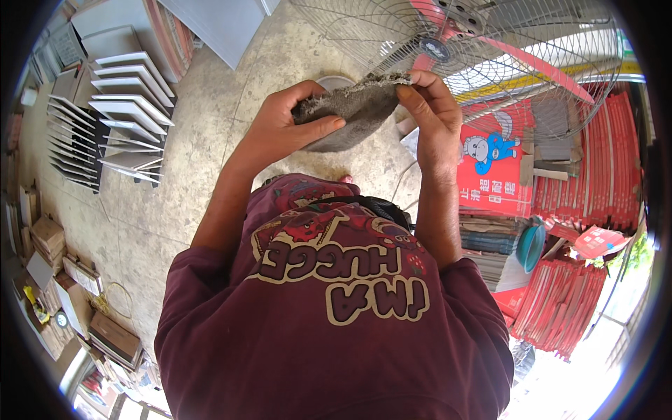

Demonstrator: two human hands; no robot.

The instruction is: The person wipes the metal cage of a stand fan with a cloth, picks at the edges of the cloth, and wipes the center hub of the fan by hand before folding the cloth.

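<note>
As both grip, grey pad [353, 112] spans left hand [283, 129], right hand [434, 119].

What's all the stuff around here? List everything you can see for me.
Grey pad: one, grey with a frayed edge, held up in both hands.
Fan: one, wire cage with red blades, upper right.
Red packs: many, red, stacked at right.
Tiles: about a dozen, white and grey, leaning in a rack at upper left.
Boxes: several, brown, piled at lower left.
Bowl: one, teal, on the stacks at right.
Floor: bare concrete, grey.
Shirt: one, maroon, printed.
Left hand: grips the pad's left side.
Right hand: pinches its right edge.
</note>
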